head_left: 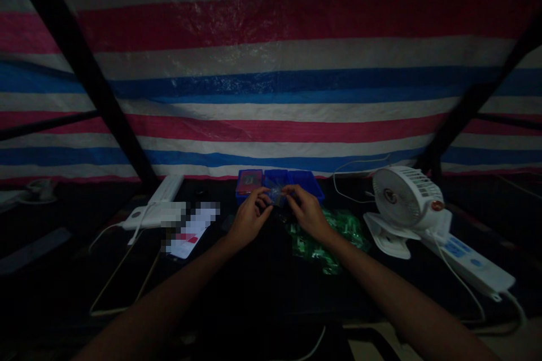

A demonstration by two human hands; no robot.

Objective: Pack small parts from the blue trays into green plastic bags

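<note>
Between my two hands, in front of the blue bins, is a small clear plastic bag (277,196). My left hand (249,217) pinches its left side with closed fingers. The fingers of my right hand (307,211) are closed on its right side. What the bag contains is too dark to make out. Just behind stand three blue bins (311,183) in a row; reddish items (249,181) lie in the left one. Green shiny packets (330,240) are spread beneath and beside my right wrist.
A white clip fan (406,203) and a white power strip (474,262) stand right. To the left lie a lit phone (192,234), a dark phone (127,276) and a white device (152,214) with cables. Striped sheeting (275,90) hangs behind the dark table.
</note>
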